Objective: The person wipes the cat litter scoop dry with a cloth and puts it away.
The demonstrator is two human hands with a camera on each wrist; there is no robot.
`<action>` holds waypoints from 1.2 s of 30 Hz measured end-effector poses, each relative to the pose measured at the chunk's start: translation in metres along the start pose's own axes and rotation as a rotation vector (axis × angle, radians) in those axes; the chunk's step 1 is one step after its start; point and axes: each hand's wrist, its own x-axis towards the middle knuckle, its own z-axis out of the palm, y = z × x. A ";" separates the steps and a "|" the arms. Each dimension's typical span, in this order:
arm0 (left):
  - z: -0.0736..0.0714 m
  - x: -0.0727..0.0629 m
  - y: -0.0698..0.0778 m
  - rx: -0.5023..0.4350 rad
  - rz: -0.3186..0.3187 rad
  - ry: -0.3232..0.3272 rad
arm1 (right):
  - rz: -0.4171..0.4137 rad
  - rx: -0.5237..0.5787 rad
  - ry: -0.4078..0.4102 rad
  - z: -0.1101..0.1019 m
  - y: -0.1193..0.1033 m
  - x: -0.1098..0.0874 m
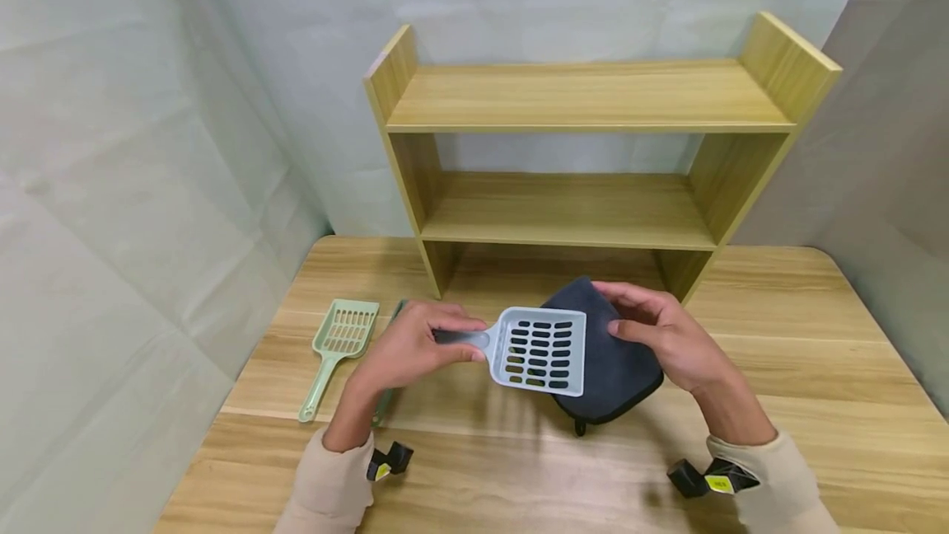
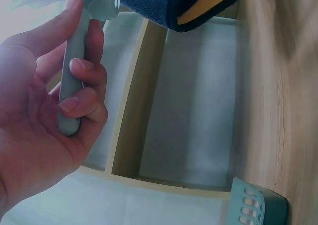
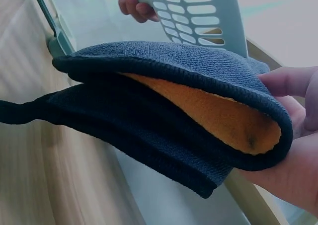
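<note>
My left hand [image 1: 423, 344] grips the handle of a pale blue-grey slotted litter scoop [image 1: 539, 313], its fingers wrapped round the handle in the left wrist view. The scoop's head is raised above the table and overlaps a folded dark blue cloth [image 1: 619, 369] in the head view. My right hand [image 1: 670, 336] holds that cloth by its far right side, thumb on top and fingers beneath. In the right wrist view the cloth [image 3: 164, 56] shows a black bound edge, an orange inner side and a loop. Whether scoop and cloth touch, I cannot tell.
A light green slotted scoop [image 1: 322, 377] lies on the wooden table [image 1: 786, 369] at the left. Beside it is a dark green scoop [image 2: 248, 202], partly behind my left hand in the head view. A wooden shelf unit [image 1: 593, 97] stands at the back.
</note>
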 end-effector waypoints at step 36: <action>-0.006 -0.003 0.000 0.091 -0.059 0.058 | 0.068 0.147 -0.032 -0.002 -0.003 0.000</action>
